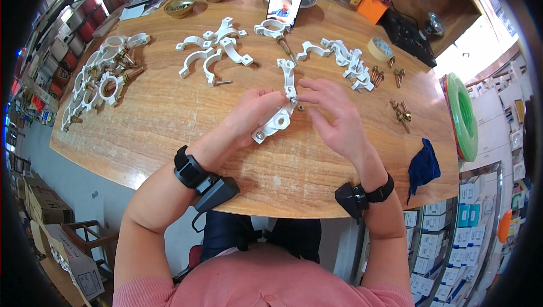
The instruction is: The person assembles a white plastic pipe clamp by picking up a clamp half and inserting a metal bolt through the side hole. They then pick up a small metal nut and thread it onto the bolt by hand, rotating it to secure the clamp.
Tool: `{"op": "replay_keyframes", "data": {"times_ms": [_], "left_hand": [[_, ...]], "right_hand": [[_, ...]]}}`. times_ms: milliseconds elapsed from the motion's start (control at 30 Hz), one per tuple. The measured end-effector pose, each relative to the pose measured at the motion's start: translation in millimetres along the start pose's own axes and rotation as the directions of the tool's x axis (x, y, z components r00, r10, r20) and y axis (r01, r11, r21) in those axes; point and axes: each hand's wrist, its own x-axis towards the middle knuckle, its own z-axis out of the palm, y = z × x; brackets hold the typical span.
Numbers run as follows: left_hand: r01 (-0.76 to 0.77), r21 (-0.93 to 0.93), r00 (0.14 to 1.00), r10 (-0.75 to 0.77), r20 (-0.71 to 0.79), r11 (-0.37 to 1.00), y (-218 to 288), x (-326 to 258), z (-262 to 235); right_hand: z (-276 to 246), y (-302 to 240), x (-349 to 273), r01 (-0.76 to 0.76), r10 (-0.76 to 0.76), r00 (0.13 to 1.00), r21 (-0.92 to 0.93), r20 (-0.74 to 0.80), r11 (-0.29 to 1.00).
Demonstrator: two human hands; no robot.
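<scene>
Frame ctr: left hand (249,119) grips white pipe clamp (281,112); right hand (334,116) fingers pinch its bolt. Likely mid-assembly; next needs nut tightened.

Left hand (249,117) grips the white pipe clamp (281,109); right hand (334,116) pinches at its bolt joint. Loose clamp halves (218,52) lie beyond both hands.

Both bare forearms up from below, left hand (255,116) and right hand (332,113) close together, fingers curled inward.
</scene>
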Motion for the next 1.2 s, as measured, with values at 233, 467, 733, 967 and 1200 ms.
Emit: {"op": "replay_keyframes", "data": {"times_ms": [233, 467, 733, 967, 1200], "left_hand": [[0.01, -0.046, 1.0, -0.012, -0.027, 0.999, 1.9, -1.1, 2.6], [0.019, -0.03, 0.998, -0.02, -0.061, 0.999, 4.7, -2.2, 4.2], [-0.002, -0.005, 0.999, 0.002, -0.04, 1.0, 3.9, -0.1, 2.5], [-0.013, -0.02, 1.0, 0.013, -0.006, 1.0, 1.2, 2.3, -0.9], [-0.012, -0.016, 1.0, 0.012, 0.006, 1.0, 0.3, 1.3, -0.4]], "right_hand": [[0.4, -0.1, 0.0, -0.004, 0.004, 1.0, -0.015, 0.025, 1.0], [0.3, -2.0, -0.6, -0.036, 0.037, 0.999, 0.03, -0.032, 0.999], [0.3, -0.8, 0.2, -0.015, 0.016, 0.999, 0.019, -0.035, 1.0], [0.5, -0.6, 0.2, -0.015, 0.016, 1.0, 0.04, -0.014, 0.999], [0.3, 0.0, 0.5, -0.019, 0.019, 1.0, 0.018, 0.01, 1.0]]}}
